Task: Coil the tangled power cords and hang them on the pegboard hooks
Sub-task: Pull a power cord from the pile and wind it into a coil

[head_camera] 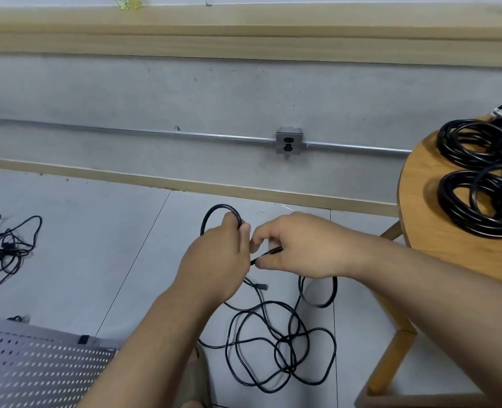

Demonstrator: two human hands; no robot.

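1. Near left on the floor: pegboard [38, 366] lying flat, nothing hung on it.
2. Near centre, below both hands: slack of the power cord [288, 338] sprawled on the floor in crossing loops, plug end [261, 287] seemingly pointing right. Likely to cinch into a knot at the crossings if hauled up fast.
3. Mid-scene: left hand [217, 260] fisted round a single loop [214, 207] standing up and away; right hand [300, 248] pinching a short taut stretch, long axis left to right. Could spring open if the fist slackens, or kink if fed without untwisting.
4. Farther off: tangled pile [2, 251] at far left; coiled cords [479, 201] on the round table [426, 231] at right.
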